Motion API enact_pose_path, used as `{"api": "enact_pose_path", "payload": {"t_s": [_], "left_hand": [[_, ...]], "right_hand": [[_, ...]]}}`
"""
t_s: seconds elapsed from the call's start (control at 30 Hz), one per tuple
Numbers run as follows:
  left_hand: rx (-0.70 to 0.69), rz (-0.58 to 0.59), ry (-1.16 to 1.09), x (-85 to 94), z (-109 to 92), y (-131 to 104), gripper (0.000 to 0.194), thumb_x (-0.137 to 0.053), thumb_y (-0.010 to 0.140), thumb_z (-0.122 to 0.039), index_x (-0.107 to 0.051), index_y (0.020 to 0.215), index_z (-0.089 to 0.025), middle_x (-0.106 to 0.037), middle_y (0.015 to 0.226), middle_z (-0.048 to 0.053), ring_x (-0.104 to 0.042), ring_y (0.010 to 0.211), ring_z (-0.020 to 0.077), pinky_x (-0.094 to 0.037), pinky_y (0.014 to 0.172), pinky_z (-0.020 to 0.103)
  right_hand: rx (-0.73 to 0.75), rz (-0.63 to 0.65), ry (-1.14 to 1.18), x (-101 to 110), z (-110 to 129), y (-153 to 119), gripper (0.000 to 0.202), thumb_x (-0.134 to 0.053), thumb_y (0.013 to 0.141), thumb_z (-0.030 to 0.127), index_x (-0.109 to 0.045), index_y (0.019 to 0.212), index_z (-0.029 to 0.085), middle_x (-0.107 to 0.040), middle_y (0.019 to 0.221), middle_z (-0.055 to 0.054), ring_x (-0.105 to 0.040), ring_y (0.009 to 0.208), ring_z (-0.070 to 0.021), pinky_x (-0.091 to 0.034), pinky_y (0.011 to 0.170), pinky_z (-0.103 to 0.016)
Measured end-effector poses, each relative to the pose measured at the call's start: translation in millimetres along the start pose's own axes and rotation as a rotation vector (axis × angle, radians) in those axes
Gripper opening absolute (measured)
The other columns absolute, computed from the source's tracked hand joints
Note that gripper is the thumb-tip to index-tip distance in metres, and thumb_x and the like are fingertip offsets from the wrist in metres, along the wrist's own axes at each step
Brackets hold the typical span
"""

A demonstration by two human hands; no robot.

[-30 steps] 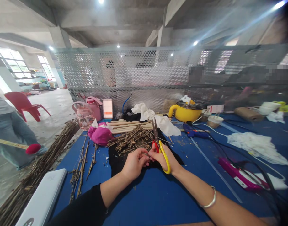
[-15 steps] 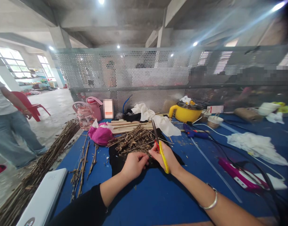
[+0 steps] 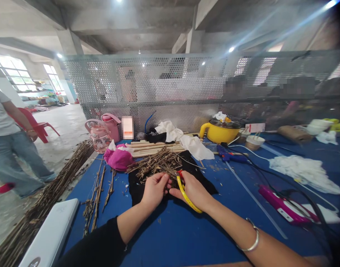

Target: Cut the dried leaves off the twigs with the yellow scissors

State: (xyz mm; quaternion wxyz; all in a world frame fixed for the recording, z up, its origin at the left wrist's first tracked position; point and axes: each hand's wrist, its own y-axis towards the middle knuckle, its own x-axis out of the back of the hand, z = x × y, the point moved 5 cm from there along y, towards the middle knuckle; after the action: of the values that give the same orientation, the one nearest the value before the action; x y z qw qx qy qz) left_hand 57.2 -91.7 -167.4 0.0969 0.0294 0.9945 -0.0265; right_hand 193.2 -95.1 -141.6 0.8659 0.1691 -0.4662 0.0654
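My right hand [image 3: 194,190] grips yellow-handled scissors [image 3: 186,195], whose blades point up and left across the dried stalks. Close beside it, my left hand [image 3: 155,190] is closed with thumb and fingertips pinched together; whatever lies in the pinch is too small to make out. Both hands are at the near edge of a heap of brown dried twigs [image 3: 156,160], which rests on a black cloth [image 3: 205,180] over the blue tabletop.
Pale sticks [image 3: 150,150] lie behind the heap, with a purple bundle [image 3: 118,159] at left. A yellow pot [image 3: 220,134], a glue gun [image 3: 232,155] and a magenta power strip [image 3: 283,207] are rightward. A white device [image 3: 52,231] and long stalks [image 3: 47,196] lie left; a person [image 3: 16,148] stands beyond.
The scissors have swung down from upright to a leftward slant, blades now low over the twigs. My left hand has shifted slightly up, and both hands remain close together.
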Motion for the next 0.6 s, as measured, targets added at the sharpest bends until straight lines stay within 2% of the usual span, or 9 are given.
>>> {"api": "enact_pose_path", "payload": {"t_s": [0.17, 0.4, 0.6], "left_hand": [[-0.015, -0.03, 0.01, 1.1, -2.2, 0.2, 0.032, -0.061, 0.068, -0.045, -0.061, 0.074, -0.013, -0.059, 0.063, 0.001, -0.051, 0.05, 0.0073, -0.038, 0.041, 0.016], [-0.015, -0.013, 0.003, 0.1, -1.4, 0.1, 0.028, -0.061, 0.069, -0.041, -0.061, 0.073, -0.013, -0.06, 0.064, 0.001, -0.052, 0.052, 0.0077, -0.04, 0.045, 0.016], [-0.047, -0.018, 0.011, -0.1, -1.8, 0.8, 0.031, -0.06, 0.069, -0.044, -0.06, 0.07, -0.013, -0.059, 0.062, 0.0, -0.051, 0.051, 0.0075, -0.043, 0.048, 0.018]], "right_hand": [[0.023, 0.004, -0.092, -0.3, 0.4, -1.3, 0.056, -0.063, 0.064, 0.057, -0.051, 0.097, 0.013, -0.056, 0.091, -0.011, -0.055, 0.084, -0.024, -0.043, 0.074, -0.035], [0.051, -0.004, -0.073, -3.0, 1.2, -2.2, 0.049, -0.064, 0.066, 0.052, -0.049, 0.094, 0.016, -0.058, 0.089, -0.009, -0.057, 0.083, -0.023, -0.042, 0.071, -0.032], [-0.077, 0.069, -0.145, -5.7, -5.0, -2.9, 0.045, -0.059, 0.068, 0.056, -0.046, 0.088, 0.018, -0.062, 0.075, -0.006, -0.062, 0.071, -0.0233, -0.035, 0.054, -0.026]]}}
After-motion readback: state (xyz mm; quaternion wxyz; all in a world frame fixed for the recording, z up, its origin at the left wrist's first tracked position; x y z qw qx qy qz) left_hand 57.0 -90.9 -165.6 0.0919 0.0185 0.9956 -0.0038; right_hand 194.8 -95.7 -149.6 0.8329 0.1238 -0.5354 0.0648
